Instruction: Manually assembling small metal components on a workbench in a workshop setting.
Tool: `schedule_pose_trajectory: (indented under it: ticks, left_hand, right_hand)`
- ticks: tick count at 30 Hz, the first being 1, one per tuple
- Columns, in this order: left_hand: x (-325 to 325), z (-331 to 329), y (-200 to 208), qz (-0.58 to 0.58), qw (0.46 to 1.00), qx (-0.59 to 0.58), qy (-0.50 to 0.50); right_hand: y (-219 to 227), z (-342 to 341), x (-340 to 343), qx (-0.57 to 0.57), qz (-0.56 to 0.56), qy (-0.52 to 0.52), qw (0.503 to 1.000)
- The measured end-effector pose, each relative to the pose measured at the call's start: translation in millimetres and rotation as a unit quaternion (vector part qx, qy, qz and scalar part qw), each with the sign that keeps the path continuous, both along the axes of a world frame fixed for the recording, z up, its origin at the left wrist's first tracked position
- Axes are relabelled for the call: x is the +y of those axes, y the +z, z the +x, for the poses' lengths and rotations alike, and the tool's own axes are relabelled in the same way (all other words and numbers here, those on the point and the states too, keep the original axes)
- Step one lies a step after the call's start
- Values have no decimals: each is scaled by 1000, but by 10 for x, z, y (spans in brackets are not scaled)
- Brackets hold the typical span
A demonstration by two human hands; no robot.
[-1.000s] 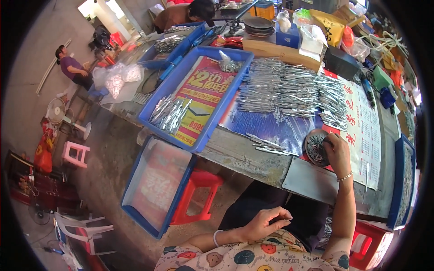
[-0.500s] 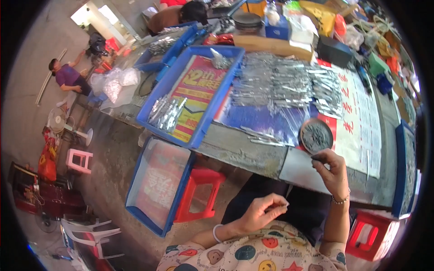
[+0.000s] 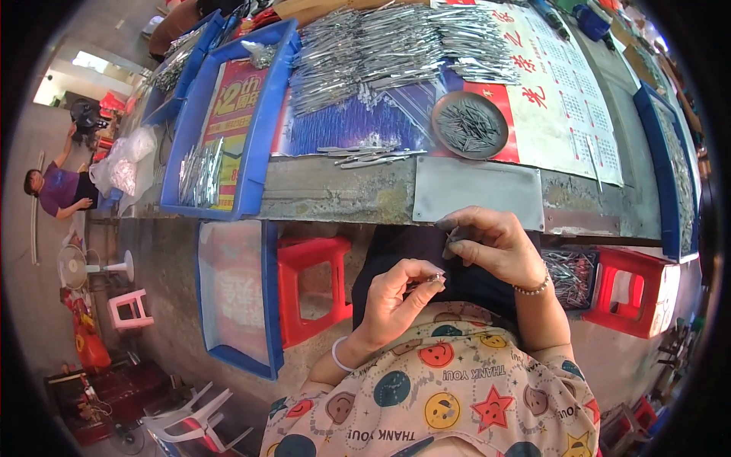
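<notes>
My left hand (image 3: 400, 297) is closed in a pinch above my lap, with a small shiny metal piece between thumb and forefinger; its kind is hidden by the fingers. Just right of it and slightly farther away, my right hand (image 3: 493, 247) pinches a small, thin grey piece, too little seen to name. The two hands are close but apart. Beyond the right hand lies a flat grey metal plate (image 3: 478, 192) at the table's edge. Past that plate stands a round dish (image 3: 499, 145) full of dark, slender metal pins (image 3: 466, 123).
Bundled silvery metal strips (image 3: 365, 57) cover the table's far middle, with a few loose strips (image 3: 369, 154) nearer. A blue tray (image 3: 253, 175) stands left, another (image 3: 670, 183) right. Below the edge are a blue-rimmed tray (image 3: 274, 305) and red stools (image 3: 314, 247) (image 3: 632, 282).
My right hand has come back from beside the dish toward my left hand, fingers pinched. The whole view has shifted, bringing the table's front edge and my lap more into sight.
</notes>
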State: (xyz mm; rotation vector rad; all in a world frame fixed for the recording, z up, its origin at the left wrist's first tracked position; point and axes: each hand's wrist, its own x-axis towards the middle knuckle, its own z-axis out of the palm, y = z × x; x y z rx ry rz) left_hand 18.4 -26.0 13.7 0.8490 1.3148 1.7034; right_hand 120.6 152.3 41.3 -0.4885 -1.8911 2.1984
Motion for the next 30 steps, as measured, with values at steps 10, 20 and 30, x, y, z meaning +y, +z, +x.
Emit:
schedule_pose_trajectory:
  ticks: [10, 20, 30]
  left_hand:
    - [39, 57, 7, -47, 999, -12, -21]
    - [41, 60, -34, -58, 997, -25, -42]
    - [17, -8, -16, -66, 977, -185, -87]
  right_hand:
    - [-92, 151, -77, 45, -138, -54, 988]
    - [-119, 169, -142, 74, -151, -12, 986]
    - [-131, 123, -159, 83, -184, 6, 979]
